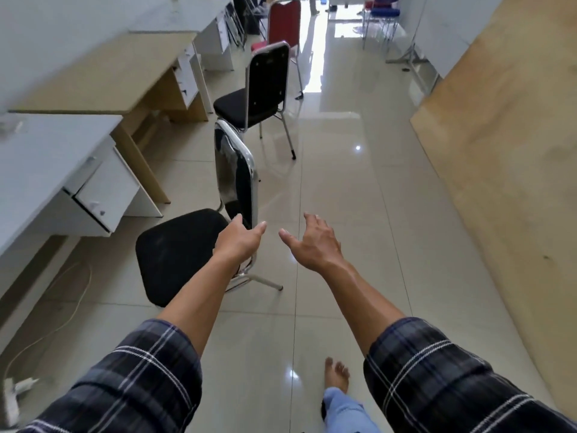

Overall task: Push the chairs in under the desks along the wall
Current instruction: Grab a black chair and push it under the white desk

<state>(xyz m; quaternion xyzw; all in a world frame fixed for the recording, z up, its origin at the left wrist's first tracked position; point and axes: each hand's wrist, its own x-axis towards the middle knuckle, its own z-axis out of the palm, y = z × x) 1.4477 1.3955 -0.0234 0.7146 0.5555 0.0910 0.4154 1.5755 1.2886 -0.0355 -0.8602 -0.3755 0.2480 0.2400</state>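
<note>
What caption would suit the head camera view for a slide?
Both open hands, left hand and right hand, reach toward the nearest black chair, not yet pushed under the white desk.

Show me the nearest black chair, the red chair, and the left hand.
nearest black chair (pixel 175 254), head view, on its seat cushion
red chair (pixel 284 23), head view, on its backrest
left hand (pixel 239 240), head view, back of hand

Both hands reach forward, fingers spread: left hand (pixel 240 242) over the near chair (pixel 184 254), right hand (pixel 312 242) beside it, empty. Worktops (pixel 46 157) line the left wall.
</note>
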